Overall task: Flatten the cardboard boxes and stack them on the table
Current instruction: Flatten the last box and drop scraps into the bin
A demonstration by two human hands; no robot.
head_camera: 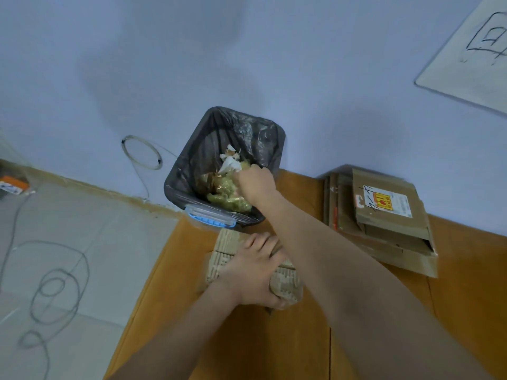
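A small flattened cardboard box (286,282) lies near the table's far left edge. My left hand (253,272) grips it, fingers across the top and thumb round its near end. My right hand (255,185) reaches over into a bin lined with a black bag (203,152), its fingers curled on a crumpled yellowish wad of packing plastic (231,200); the fingertips are hidden in the wad. A stack of flattened cardboard boxes (384,226) rests on the wooden table (247,341) at the far right, against the wall.
The bin stands on the floor right at the table's far edge, its blue handle (211,217) facing me. Loose cables (55,292) coil on the tiled floor to the left. A whiteboard (472,56) and a wire loop (142,152) hang on the wall.
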